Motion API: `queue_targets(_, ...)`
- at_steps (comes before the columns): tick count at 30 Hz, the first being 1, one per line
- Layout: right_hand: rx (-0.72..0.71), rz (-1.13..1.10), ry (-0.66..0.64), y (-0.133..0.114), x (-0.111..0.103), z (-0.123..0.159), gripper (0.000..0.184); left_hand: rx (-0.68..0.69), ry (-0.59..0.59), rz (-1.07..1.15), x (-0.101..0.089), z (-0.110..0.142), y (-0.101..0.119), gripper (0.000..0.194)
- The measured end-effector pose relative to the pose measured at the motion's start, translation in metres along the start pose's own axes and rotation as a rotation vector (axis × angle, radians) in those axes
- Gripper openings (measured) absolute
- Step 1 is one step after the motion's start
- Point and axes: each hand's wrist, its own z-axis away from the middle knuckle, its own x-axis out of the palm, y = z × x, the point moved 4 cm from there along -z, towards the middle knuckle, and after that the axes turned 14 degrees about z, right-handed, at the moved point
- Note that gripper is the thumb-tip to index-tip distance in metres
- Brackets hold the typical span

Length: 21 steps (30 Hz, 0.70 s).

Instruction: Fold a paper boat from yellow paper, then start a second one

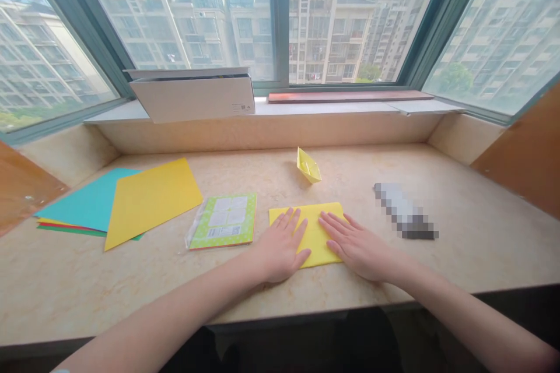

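A folded yellow sheet of paper (pixel 312 227) lies flat on the marble sill in front of me. My left hand (pixel 280 247) rests flat on its left part, fingers stretched out. On the sheet's right part, my right hand (pixel 356 245) presses down, also flat with fingers extended. Neither hand grips anything. A small yellow folded paper boat (pixel 308 165) stands farther back, apart from both hands.
A green packet of paper (pixel 223 221) lies left of my hands. Loose yellow (pixel 151 198) and teal (pixel 90 201) sheets are stacked at the far left. A white box (pixel 192 96) and a long board (pixel 350 96) sit on the window ledge. A blurred grey object (pixel 405 211) lies at right.
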Motion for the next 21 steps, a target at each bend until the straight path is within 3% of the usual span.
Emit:
queue_targets(5,-0.051,0.104,0.072,-0.006,-0.009,-0.023,0.048,0.012,0.015,-0.015,0.004,-0.003,0.003,0.074)
queue_targets(8,0.049,0.064,0.15,-0.007,-0.009,-0.048,0.052,0.022,0.046,-0.017,0.002,-0.002,0.006,0.075)
queue_targets(11,0.147,0.036,0.123,-0.005,0.006,-0.063,0.061,0.015,0.066,-0.01,0.001,-0.001,0.007,0.074)
queue_targets(16,0.156,0.069,0.062,0.0,0.03,-0.064,0.065,0.027,0.077,0.004,0.001,0.001,0.01,0.075)
queue_targets(21,0.184,0.021,0.191,0.004,0.028,-0.059,0.059,0.131,0.149,-0.032,-0.002,0.008,0.019,0.065)
